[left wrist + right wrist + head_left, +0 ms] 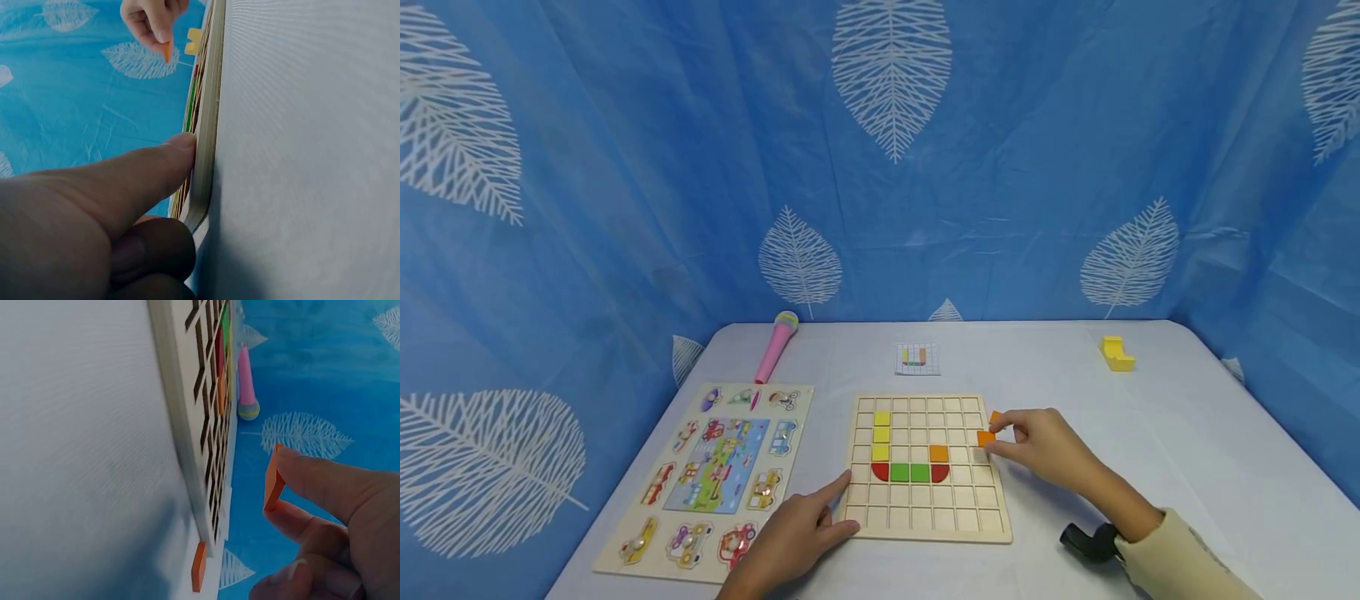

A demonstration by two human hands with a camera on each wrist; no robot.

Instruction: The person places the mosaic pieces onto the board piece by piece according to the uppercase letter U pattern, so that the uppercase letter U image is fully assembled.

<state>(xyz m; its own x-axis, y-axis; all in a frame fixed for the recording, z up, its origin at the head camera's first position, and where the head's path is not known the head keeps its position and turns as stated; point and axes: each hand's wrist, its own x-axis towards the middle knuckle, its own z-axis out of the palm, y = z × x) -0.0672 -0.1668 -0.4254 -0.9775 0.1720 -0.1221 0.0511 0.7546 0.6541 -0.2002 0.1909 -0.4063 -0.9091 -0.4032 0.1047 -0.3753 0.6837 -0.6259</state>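
My right hand (1045, 446) pinches an orange square tile (273, 480) between thumb and forefinger, raised beside the right edge of a wooden grid board (925, 521). A second orange tile (199, 567) lies on the table by that edge, partly behind the hand in the head view. With thumb and forefinger spread, my left hand (801, 533) touches the board's near left corner and side. The grid holds a column of yellow tiles (882, 434), two red rounded pieces (880, 472), two green tiles (899, 472) and one orange tile (938, 453) above the right red piece.
A pattern card (917, 359) lies behind the board. To the left are a vehicle peg puzzle (700, 533) and a pink toy microphone (775, 350). A yellow block (1117, 358) sits at the back right; a black object (1090, 543) is below my right forearm.
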